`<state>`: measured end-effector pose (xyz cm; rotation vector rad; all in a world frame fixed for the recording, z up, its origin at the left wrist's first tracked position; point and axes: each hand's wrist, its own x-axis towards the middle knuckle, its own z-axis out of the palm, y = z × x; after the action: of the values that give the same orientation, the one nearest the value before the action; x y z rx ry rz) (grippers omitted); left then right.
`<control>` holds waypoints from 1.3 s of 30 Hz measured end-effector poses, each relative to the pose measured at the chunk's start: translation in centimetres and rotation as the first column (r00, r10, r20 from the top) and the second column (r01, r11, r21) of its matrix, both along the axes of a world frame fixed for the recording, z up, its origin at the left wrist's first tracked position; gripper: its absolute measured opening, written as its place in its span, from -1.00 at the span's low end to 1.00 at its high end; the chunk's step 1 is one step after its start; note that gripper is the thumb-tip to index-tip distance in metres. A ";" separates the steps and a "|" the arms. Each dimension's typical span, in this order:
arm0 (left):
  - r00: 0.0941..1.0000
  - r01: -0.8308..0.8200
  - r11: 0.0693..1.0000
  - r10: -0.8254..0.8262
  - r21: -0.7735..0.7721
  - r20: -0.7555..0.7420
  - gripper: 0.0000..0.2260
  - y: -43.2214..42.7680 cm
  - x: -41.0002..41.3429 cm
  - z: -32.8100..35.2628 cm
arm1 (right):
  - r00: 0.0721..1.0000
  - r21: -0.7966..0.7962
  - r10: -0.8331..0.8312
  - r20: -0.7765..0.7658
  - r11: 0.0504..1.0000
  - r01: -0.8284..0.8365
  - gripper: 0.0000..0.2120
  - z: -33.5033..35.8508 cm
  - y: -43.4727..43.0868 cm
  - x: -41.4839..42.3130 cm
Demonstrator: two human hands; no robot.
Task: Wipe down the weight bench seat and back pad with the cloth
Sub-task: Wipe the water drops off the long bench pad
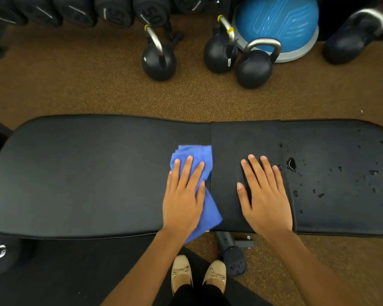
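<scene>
A black padded weight bench lies across the view, its long back pad (75,173) on the left and its seat pad (341,184) on the right. A black middle section (228,173) joins them. A blue cloth (195,155) lies bunched on the back pad beside that section. My left hand (182,197) presses flat on the cloth with straight fingers. My right hand (263,193) rests flat on the middle section, holding nothing. Water droplets (291,164) are scattered over the seat pad, right of my right hand.
Three black kettlebells (252,67) and a blue balance dome (276,23) stand on the brown floor behind the bench. A dumbbell rack (97,9) runs along the top left. The bench's foot (233,259) and my shoes (197,274) are below the near edge.
</scene>
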<state>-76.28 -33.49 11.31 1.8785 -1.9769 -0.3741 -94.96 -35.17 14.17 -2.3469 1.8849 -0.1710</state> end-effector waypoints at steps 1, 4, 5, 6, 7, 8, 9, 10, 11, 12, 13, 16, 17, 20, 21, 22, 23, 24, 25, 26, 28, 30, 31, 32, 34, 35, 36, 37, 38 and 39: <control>0.998 -0.054 0.998 0.054 0.013 -0.024 -0.59 -1.3 -0.8 0.2 | 1.000 -0.002 0.003 -0.002 1.000 -0.003 -0.48 0.0 0.0 0.0; 0.992 -0.083 0.996 0.085 0.025 -0.089 -0.59 -2.0 -3.4 0.8 | 1.000 0.002 0.005 0.001 1.000 -0.005 -0.48 0.0 0.0 -0.1; 0.997 -0.029 1.000 0.030 0.010 -0.073 -0.59 -1.0 -3.7 0.8 | 1.000 0.003 0.003 0.006 1.000 -0.003 -0.48 0.0 0.0 -0.1; 0.998 0.043 0.999 -0.043 -0.009 -0.036 -0.58 0.2 -3.7 0.7 | 1.000 0.002 0.001 0.011 1.000 -0.001 -0.49 -0.1 0.0 -0.1; 0.994 0.110 0.994 -0.111 -0.024 -0.001 -0.57 1.5 -3.5 0.5 | 1.000 -0.001 -0.001 0.019 1.000 0.001 -0.49 -0.1 0.0 -0.2; 0.989 0.149 0.988 -0.148 -0.028 0.012 -0.56 2.5 -3.2 0.3 | 0.999 -0.006 -0.005 0.032 1.000 0.005 -0.49 -0.2 0.0 -0.2; 0.989 0.150 0.988 -0.150 -0.028 0.013 -0.55 3.0 -3.2 0.3 | 0.999 -0.010 -0.008 0.047 1.000 0.008 -0.49 -0.2 -0.1 -0.2; 0.992 0.125 0.992 -0.125 -0.021 0.005 -0.54 3.1 -3.4 0.3 | 0.998 -0.013 -0.010 0.066 1.000 0.011 -0.50 -0.2 -0.1 -0.2; 0.996 0.088 0.996 -0.088 0.000 -0.001 -0.55 2.9 -4.1 0.5 | 0.996 -0.019 -0.010 0.088 1.000 0.012 -0.51 -0.2 -0.1 -0.2; 0.998 0.057 0.998 -0.057 0.032 -0.001 -0.55 2.4 -5.0 0.7 | 0.993 -0.024 -0.009 0.115 1.000 0.012 -0.51 -0.3 -0.1 -0.2; 0.999 0.041 0.998 -0.041 0.056 0.003 -0.55 1.9 -6.1 1.0 | 0.989 -0.029 -0.010 0.150 0.999 0.015 -0.51 -0.3 0.0 -0.3; 0.997 0.025 0.994 -0.018 0.104 -0.071 -0.58 0.2 -9.4 1.4 | 0.938 -0.063 -0.051 0.344 0.995 0.078 -0.53 -0.2 0.0 -0.4; 0.996 0.020 0.992 -0.010 0.121 -0.085 -0.59 -0.2 -10.1 1.4 | 0.901 -0.069 -0.084 0.427 0.990 0.125 -0.55 -0.1 0.0 -0.5; 0.991 0.047 0.992 -0.032 0.113 -0.132 -0.49 -0.4 -10.1 1.7 | 0.832 -0.080 -0.102 0.546 0.982 0.173 -0.57 0.1 0.1 -0.5; 0.975 0.061 0.991 -0.033 0.120 -0.222 -0.48 -0.5 -9.8 2.1 | 0.823 -0.082 -0.086 0.562 0.984 0.158 -0.57 0.1 0.1 -0.6; 0.931 0.070 0.984 -0.006 0.163 -0.365 -0.49 -0.7 -9.5 2.7 | 0.815 -0.079 -0.075 0.574 0.986 0.146 -0.58 0.1 0.1 -0.6; 0.850 0.081 0.974 0.043 0.211 -0.525 -0.54 -0.9 -9.1 3.4 | 0.818 -0.079 -0.069 0.571 0.987 0.138 -0.59 0.2 0.1 -0.6; 0.742 0.078 0.965 0.112 0.251 -0.661 -0.60 -1.1 -8.7 4.1 | 0.838 -0.084 -0.068 0.542 0.987 0.134 -0.59 0.2 0.0 -0.6; 0.653 0.032 0.966 0.175 0.258 -0.737 -0.62 -1.3 -8.1 4.8 | 0.872 -0.094 -0.073 0.484 0.986 0.135 -0.60 0.4 -0.2 -0.4; 0.614 -0.051 0.967 0.228 0.251 -0.756 -0.61 -1.5 -7.5 5.1 | 0.907 -0.101 -0.089 0.411 0.985 0.142 -0.59 0.6 -0.3 0.0; 0.651 -0.242 0.948 0.318 0.208 -0.690 -0.60 -2.0 -6.4 4.4 | 0.955 -0.105 -0.106 0.278 0.985 0.140 -0.55 1.2 -0.3 1.7; 0.755 -0.316 0.934 0.355 0.168 -0.552 -0.61 -2.5 -5.3 3.2 | 0.985 -0.095 -0.072 0.160 0.992 0.087 -0.50 1.4 0.2 3.8; 0.821 -0.294 0.943 0.332 0.156 -0.464 -0.61 -2.7 -4.9 2.7 | 0.992 -0.081 -0.059 0.108 0.994 0.068 -0.49 1.2 0.5 4.7; 0.878 -0.252 0.957 0.289 0.146 -0.381 -0.61 -2.7 -4.7 2.2 | 0.995 -0.060 -0.065 0.070 0.996 0.069 -0.48 0.8 0.6 5.2; 0.944 -0.172 0.978 0.199 0.121 -0.264 -0.53 -2.4 -4.4 1.4 | 0.995 -0.021 -0.099 0.009 0.995 0.100 -0.46 0.1 0.6 5.2; 0.955 -0.155 0.982 0.178 0.112 -0.236 -0.48 -2.3 -4.3 1.2 | 0.995 -0.010 -0.096 -0.015 0.995 0.096 -0.46 -0.2 0.6 4.8; 0.958 -0.161 0.982 0.180 0.102 -0.223 -0.46 -2.2 -4.4 0.9 | 0.997 -0.006 -0.073 -0.031 0.997 0.073 -0.46 -0.5 0.5 4.3; 0.958 -0.179 0.980 0.194 0.088 -0.213 -0.47 -2.3 -4.4 0.8 | 0.998 -0.010 -0.041 -0.038 0.999 0.041 -0.48 -0.6 0.2 3.8; 0.955 -0.202 0.976 0.214 0.079 -0.204 -0.48 -2.4 -4.5 0.6 | 0.999 -0.014 -0.013 -0.036 1.000 0.012 -0.49 -0.7 -0.2 3.2; 0.954 -0.215 0.974 0.226 0.077 -0.197 -0.49 -2.5 -4.5 0.6 | 1.000 -0.023 0.001 -0.029 1.000 -0.002 -0.49 -0.7 -0.7 2.7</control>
<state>-80.83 -36.00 11.92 1.9826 -1.6195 -0.5374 -92.26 -35.91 13.45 -2.3781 1.9036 -0.1604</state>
